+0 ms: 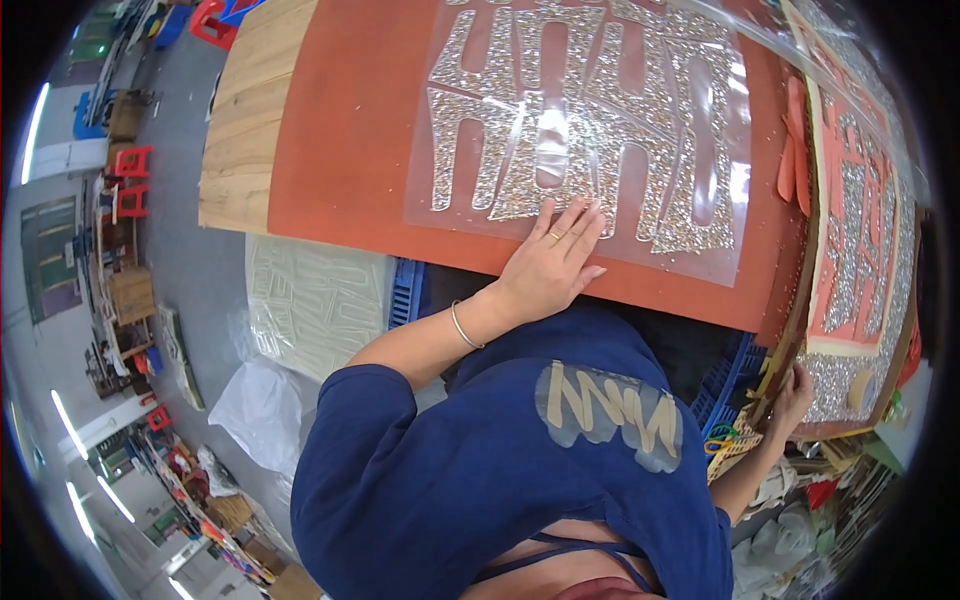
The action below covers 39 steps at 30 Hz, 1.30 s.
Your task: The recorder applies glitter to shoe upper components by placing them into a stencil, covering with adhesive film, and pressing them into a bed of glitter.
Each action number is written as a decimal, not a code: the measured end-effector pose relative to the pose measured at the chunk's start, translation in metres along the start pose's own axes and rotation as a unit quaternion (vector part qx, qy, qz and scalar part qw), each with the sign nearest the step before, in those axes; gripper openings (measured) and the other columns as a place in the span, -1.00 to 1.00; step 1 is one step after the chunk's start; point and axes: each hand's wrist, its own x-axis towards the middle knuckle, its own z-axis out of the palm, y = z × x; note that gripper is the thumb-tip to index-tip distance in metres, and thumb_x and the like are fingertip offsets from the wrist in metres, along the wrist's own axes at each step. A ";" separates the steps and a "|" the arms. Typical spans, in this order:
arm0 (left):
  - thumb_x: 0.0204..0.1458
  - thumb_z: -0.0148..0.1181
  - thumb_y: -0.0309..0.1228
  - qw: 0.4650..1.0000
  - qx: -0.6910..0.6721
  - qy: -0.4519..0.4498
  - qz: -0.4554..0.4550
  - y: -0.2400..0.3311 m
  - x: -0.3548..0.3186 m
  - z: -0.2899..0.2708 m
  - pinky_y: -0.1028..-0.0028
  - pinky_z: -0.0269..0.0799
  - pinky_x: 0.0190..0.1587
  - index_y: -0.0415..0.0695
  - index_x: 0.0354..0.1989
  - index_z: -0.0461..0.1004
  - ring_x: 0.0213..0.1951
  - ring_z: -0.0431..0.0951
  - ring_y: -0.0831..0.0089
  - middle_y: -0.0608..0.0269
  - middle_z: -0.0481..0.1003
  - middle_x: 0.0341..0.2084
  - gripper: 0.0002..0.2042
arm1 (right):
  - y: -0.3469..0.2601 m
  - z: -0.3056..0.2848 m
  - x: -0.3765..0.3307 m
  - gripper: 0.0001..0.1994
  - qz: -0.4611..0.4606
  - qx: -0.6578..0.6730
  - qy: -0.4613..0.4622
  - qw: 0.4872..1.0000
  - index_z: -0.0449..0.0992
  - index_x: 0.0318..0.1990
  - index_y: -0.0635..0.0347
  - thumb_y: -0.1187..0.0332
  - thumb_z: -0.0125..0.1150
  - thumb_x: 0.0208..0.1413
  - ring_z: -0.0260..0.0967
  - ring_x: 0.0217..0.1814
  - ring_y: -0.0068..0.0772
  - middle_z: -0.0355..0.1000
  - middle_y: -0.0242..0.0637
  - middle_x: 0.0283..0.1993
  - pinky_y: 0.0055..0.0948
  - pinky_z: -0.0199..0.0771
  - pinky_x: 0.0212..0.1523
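Left hand (550, 252): fingers extended, gripping nothing, on the near edge of a clear sheet (738, 225), perhaps steadying it. Clear sheet: glittered, mostly beyond those fingertips, flat on red-brown board (345, 130). Right hand (795, 400): fingers curled at glitter-covered board (828, 385) edge; grip uncertain. Writing: none legible.

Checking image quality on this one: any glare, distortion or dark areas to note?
Head view: bright white glare on the clear sheet, just beyond the left hand; head view: fisheye bending curves the edges of the orange-brown tabletop, and the corners fall to black; head view: tube lights at left show as stark white bars.
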 end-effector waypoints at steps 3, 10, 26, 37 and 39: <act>0.00 0.20 -0.40 0.995 0.044 0.089 -0.019 -0.009 -0.014 -0.015 0.02 -0.01 0.28 -0.32 0.08 0.32 0.19 0.27 -0.01 -0.03 0.34 0.09 -0.54 | 0.005 -0.004 0.001 -0.83 -0.008 -0.035 -0.004 0.999 0.50 -0.21 0.32 0.41 0.07 0.15 0.40 -0.21 -0.06 0.45 -0.04 -0.29 -0.28 0.36 -0.13; 0.00 0.20 -0.43 0.948 0.131 0.232 -0.177 -0.063 -0.073 -0.051 0.07 0.11 0.20 -0.30 -0.02 0.40 0.14 0.27 0.01 0.00 0.37 -0.02 -0.63 | -0.116 -0.045 0.003 -0.89 -0.002 0.096 -0.111 0.989 0.47 -0.26 0.33 0.46 0.09 0.16 0.32 -0.29 -0.46 0.40 -0.27 -0.35 -0.49 0.32 -0.20; 0.05 0.14 -0.32 0.928 0.218 0.222 -0.205 -0.074 -0.086 -0.044 -0.05 -0.12 0.30 -0.37 -0.03 0.42 0.29 0.07 -0.17 -0.19 0.27 0.13 -0.61 | -0.455 0.170 0.000 -0.82 -0.656 0.225 -0.108 0.712 0.49 -0.33 0.20 0.53 0.09 -0.18 0.28 -0.31 -0.26 0.33 -0.28 -0.40 -0.35 0.35 -0.26; 0.08 0.13 -0.33 0.932 0.172 0.247 -0.203 -0.075 -0.081 -0.047 -0.01 -0.16 0.32 -0.30 0.09 0.34 0.31 0.04 -0.11 -0.13 0.21 0.21 -0.57 | -0.460 0.170 0.002 -0.82 -0.654 0.205 -0.067 0.725 0.47 -0.32 0.23 0.51 0.10 -0.17 0.28 -0.29 -0.27 0.32 -0.28 -0.38 -0.35 0.33 -0.24; 0.08 0.14 -0.32 0.933 0.161 0.246 -0.206 -0.074 -0.078 -0.046 -0.02 -0.17 0.32 -0.26 0.08 0.37 0.31 0.05 -0.11 -0.13 0.23 0.18 -0.59 | -0.450 0.163 0.006 -0.83 -0.642 0.196 -0.067 0.738 0.47 -0.32 0.24 0.51 0.10 -0.16 0.28 -0.29 -0.26 0.32 -0.28 -0.37 -0.35 0.33 -0.24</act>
